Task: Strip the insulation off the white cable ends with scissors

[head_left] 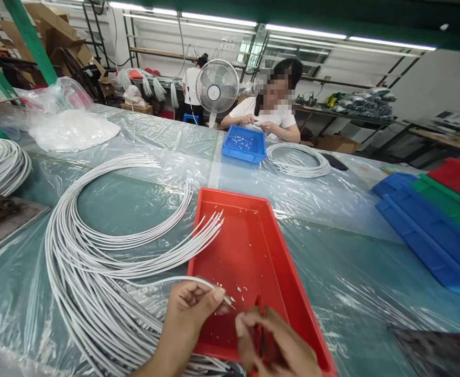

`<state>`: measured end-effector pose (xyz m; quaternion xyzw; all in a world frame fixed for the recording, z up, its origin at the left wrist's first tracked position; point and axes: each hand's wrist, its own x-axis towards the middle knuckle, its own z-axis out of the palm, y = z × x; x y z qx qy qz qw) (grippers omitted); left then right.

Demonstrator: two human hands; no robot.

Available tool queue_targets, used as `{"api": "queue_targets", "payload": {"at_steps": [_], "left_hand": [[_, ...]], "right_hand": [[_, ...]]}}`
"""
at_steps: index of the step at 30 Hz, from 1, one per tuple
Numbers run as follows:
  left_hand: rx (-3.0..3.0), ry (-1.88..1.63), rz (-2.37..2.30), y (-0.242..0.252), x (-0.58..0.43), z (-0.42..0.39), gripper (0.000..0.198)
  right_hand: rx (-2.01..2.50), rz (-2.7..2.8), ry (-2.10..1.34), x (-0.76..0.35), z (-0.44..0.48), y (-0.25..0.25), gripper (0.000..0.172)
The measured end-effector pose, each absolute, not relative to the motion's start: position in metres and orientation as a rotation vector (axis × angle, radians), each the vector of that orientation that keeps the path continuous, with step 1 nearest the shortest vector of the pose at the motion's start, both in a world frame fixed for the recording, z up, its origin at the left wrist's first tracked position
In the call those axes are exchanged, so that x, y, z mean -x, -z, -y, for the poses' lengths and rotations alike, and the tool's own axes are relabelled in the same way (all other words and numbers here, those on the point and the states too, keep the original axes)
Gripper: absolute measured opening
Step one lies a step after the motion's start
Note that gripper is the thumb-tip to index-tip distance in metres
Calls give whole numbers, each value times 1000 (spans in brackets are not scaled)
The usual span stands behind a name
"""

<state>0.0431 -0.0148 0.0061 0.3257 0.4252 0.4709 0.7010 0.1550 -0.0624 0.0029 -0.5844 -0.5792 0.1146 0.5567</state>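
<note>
Between the thumb and fingers of my left hand is a white cable, pinched near its end. Its tip points right, over the red tray. My right hand is closed around a red-handled hand tool, close to the cable tip; blur and fingers hide its jaws, so I cannot tell its exact kind. Small white scraps lie on the tray floor. To the left, a large curved bundle of white cables spreads over the table, with some ends resting across the tray's left rim.
Across the table a co-worker sits behind a blue tray and a cable coil. Stacked blue bins stand right. A metal plate and another coil lie left. Clear plastic sheeting covers the table.
</note>
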Motion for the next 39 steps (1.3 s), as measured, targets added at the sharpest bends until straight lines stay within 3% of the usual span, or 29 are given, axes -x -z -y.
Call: {"api": "queue_targets", "payload": {"at_steps": [8,13,16,18,20,26,32,39], "left_hand": [[-597,-933,-795,-12,-49,12,17],[-1041,-692,-823,-27,-41,17,22],[-1578,-952,-893,-40,-33,15,13],[-1844,-1151,-965,-47,-31,9,21],[-1948,-1088,-1023,-49,-32,1,26],[-1674,-770,-1017,-37,-41,-14,14],[-1373,-615,-891,-26,-40,-19,18],[-1408,-753,-963,-22,-42,-13,14]], "right_hand": [[1351,1225,-647,-171,53,-11,7],[1330,1205,-758,-186,35,-24,7],[1290,1262,-835,-194,26,-29,8],[1251,1282,-892,-196,22,-30,8],[1219,1265,-947,-197,20,-30,7],[1133,1095,-1218,-198,18,-21,7],[1029,824,-1567,-196,14,-11,14],[955,674,-1674,-193,13,-15,15]]}}
